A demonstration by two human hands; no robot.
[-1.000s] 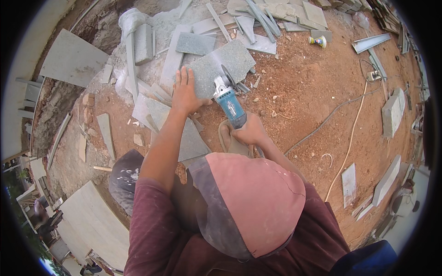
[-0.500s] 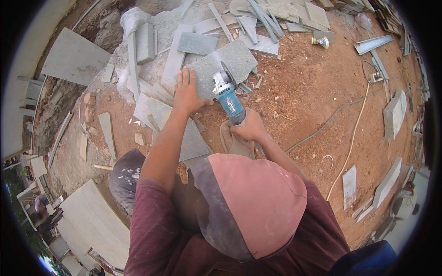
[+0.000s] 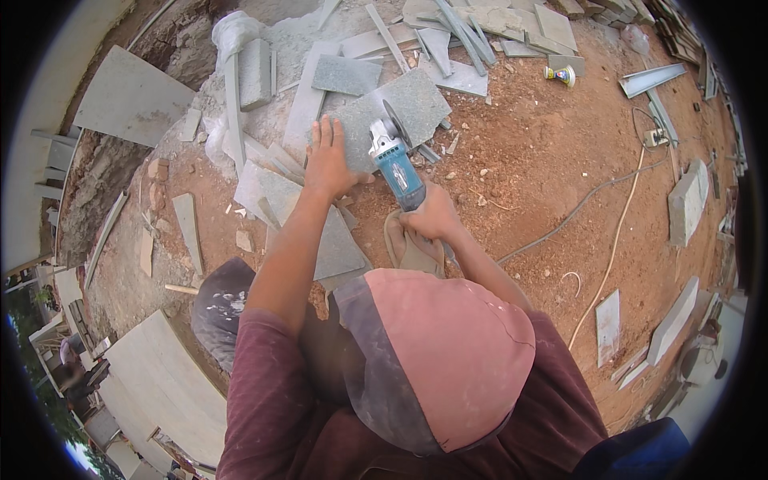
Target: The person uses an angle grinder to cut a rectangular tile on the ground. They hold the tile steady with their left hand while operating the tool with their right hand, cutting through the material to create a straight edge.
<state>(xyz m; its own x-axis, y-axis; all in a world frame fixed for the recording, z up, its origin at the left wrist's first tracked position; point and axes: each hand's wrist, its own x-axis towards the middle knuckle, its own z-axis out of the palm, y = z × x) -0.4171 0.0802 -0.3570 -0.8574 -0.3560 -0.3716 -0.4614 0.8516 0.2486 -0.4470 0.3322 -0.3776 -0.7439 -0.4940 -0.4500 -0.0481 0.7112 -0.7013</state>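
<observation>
A grey-green stone slab [image 3: 424, 92] lies in front of me on top of other pieces. My left hand [image 3: 328, 164] rests flat on the slab's left part, fingers spread and thumb stretched to the right. My right hand [image 3: 433, 213] is wrapped around the rear of a teal angle grinder [image 3: 398, 170]. The grinder's silver head points away from me, and its dark disc [image 3: 394, 122] stands on edge over the slab. Whether the disc touches the stone I cannot tell. Below my left hand another grey slab [image 3: 336, 248] lies on the ground.
Stone offcuts [image 3: 384, 36] and strips are heaped at the far side. A grey cable [image 3: 552, 232] and a pale cord [image 3: 614, 248] run over the reddish soil at right, near a socket box [image 3: 656, 138]. A small tub [image 3: 565, 75] lies on its side. Large slabs [image 3: 132, 96] lean at left.
</observation>
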